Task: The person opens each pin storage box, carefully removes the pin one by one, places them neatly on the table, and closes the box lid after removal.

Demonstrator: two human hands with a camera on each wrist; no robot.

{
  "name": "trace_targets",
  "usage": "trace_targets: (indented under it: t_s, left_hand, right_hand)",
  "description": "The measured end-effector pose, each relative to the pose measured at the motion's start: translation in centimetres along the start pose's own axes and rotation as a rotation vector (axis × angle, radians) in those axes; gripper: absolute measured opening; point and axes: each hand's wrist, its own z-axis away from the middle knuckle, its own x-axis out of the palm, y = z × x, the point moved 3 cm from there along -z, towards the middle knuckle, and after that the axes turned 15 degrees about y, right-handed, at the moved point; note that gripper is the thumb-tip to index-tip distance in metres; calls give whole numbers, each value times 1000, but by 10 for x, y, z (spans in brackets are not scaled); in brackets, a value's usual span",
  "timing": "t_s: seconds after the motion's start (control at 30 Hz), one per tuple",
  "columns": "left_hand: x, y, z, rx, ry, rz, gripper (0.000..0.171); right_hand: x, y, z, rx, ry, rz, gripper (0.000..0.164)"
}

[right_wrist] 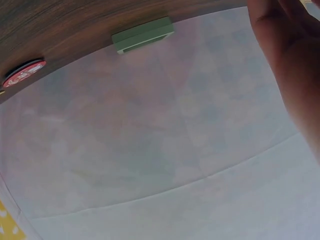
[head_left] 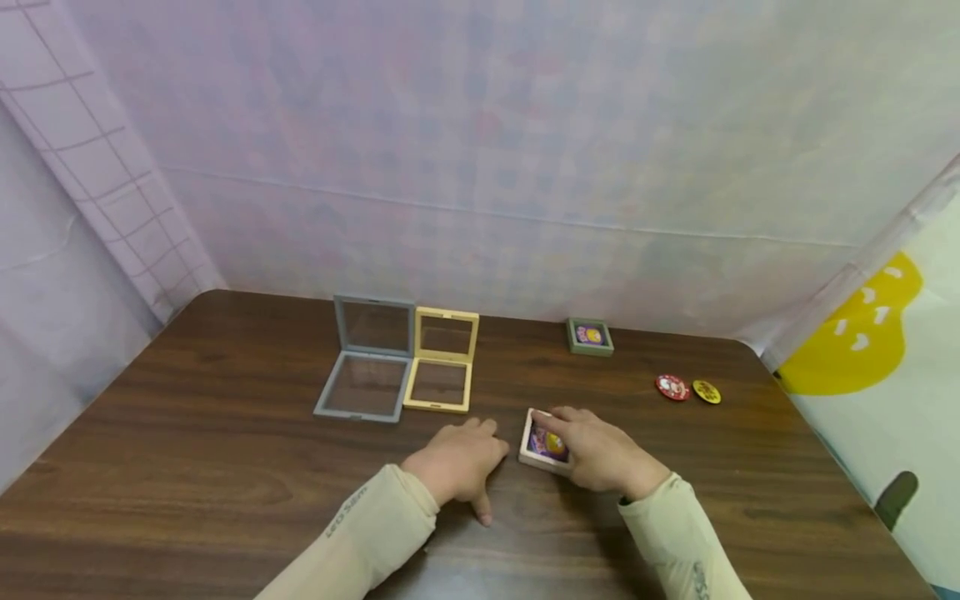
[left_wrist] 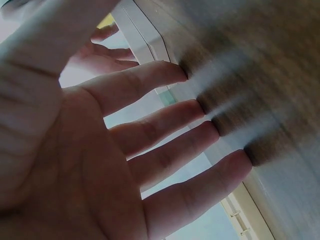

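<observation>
White case (head_left: 542,447) lies flat on the table (head_left: 187,467), a purple-and-yellow picture showing under its top, with the right hand (head_left: 603,450) over its 3 o'clock side. One finger of that hand stretches across the top towards the 11 o'clock corner, and the others reach around 11 o'clock near the far edge. Whether they grasp the case or simply rest on it, I cannot tell; the palm hides that side, and the right wrist view shows only part of the hand.

The left hand (head_left: 459,458) is apart from the case, which sits just beside it at 3 o'clock. Its fingers are spread and released, holding nothing, tips down at the table towards 1 o'clock, the thumb out towards 5.

From the case, the green case (head_left: 590,337) lies at 1 o'clock near the back cloth (head_left: 480,167). The red badge (head_left: 672,387) is at 2 o'clock, with the yellow badge (head_left: 707,392) just beyond it. At 10 o'clock stand the yellow frame (head_left: 444,359) and, farther out, the grey frame (head_left: 375,355), both opened, side by side.
</observation>
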Motion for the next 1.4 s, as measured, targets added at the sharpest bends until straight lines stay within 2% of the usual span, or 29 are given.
trace_targets:
  t_s: [0.3,0.43,0.57,0.63,0.7,0.8,0.9,1.03,1.2,1.4]
  left_hand:
    - [1,1,0,-11,-12,24,80]
    - [2,2,2,-4,-27,-6,75]
    - [-2,4,4,5,30,-43,69]
    - [-5,5,5,6,93,-41,69]
    - [-7,5,5,7,128,-35,72]
    - [-8,7,6,15,125,-21,70]
    - [-7,9,7,22,82,-18,68]
    - [-7,12,6,48,92,-44,65]
    - [-7,14,5,89,178,-103,61]
    - [-4,12,5,99,229,-125,61]
  right_hand:
    - [1,2,0,-30,28,27,75]
    - [2,1,1,-58,46,24,72]
    - [3,-1,1,-70,64,-10,71]
    - [4,-3,0,-68,63,-43,77]
    - [6,-5,-1,-64,39,-100,90]
    - [9,-6,-1,-34,-15,-171,106]
    - [10,-3,0,9,-35,-183,116]
    - [9,2,1,-4,-10,-148,104]
    - [8,2,-2,-38,20,-113,87]
    - [3,-1,-5,-37,112,-139,82]
